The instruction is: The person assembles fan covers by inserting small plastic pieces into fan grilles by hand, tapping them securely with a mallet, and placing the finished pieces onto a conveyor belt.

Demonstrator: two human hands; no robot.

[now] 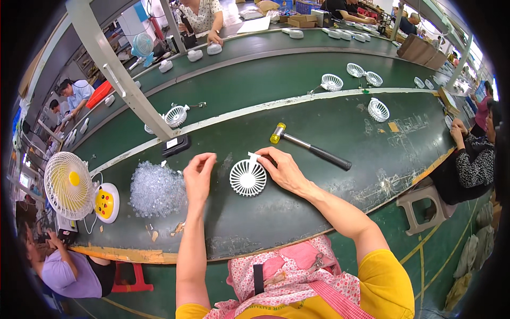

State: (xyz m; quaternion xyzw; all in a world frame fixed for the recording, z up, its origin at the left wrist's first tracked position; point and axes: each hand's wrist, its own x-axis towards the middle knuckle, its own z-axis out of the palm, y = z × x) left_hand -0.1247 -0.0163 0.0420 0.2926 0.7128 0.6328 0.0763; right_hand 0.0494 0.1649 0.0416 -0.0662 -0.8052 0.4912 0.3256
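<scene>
My right hand (pixel 286 171) grips a round white fan housing (pixel 247 178) by the short tab at its top. The housing lies on the dark green worktable, its slatted ring facing up. Just left of it, my left hand (pixel 198 178) is raised over the table with thumb and fingers pinched together. Whatever sits in that pinch, if anything, is too small to make out. A heap of small clear plastic pieces (pixel 155 189) lies beside the left hand. Beyond my right hand rests a hammer (pixel 311 147) with a yellow head and black grip.
At the left stand a white desk fan (pixel 69 185) and its yellow-faced base (pixel 106 203). A black box (pixel 176 145) sits by the metal post (pixel 119 69). Another fan housing (pixel 378 110) lies at the right. Several housings ride the green conveyor (pixel 239 80). Co-workers sit around.
</scene>
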